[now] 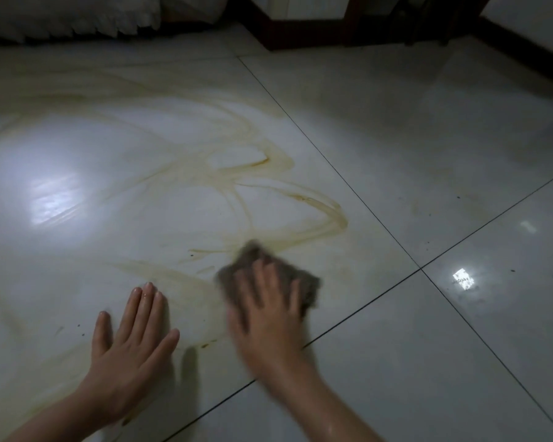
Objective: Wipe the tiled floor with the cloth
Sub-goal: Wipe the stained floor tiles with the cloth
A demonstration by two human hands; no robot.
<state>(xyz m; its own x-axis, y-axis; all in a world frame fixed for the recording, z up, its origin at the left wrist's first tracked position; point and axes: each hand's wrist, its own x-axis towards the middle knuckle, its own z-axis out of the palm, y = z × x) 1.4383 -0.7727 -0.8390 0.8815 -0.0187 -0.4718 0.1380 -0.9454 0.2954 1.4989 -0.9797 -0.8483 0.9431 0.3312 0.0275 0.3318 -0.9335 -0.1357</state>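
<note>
A brown-grey cloth [253, 260] lies flat on the glossy white tiled floor [396, 154], at the near end of yellowish-brown smear trails [268, 173] that curl across the big left tile. My right hand [268, 317] presses on the cloth with spread, straight fingers; hand and cloth are motion-blurred. My left hand [131, 339] rests flat on the wet tile just left of the cloth, fingers straight and holding nothing.
Dark grout lines [421, 268] cross to the right of the cloth. Small dark specks dot the right tiles. A white fringed fabric edge [71, 23] hangs at the far left, dark wooden furniture [332, 30] stands at the back, and a dark skirting board [524, 49] runs at the far right.
</note>
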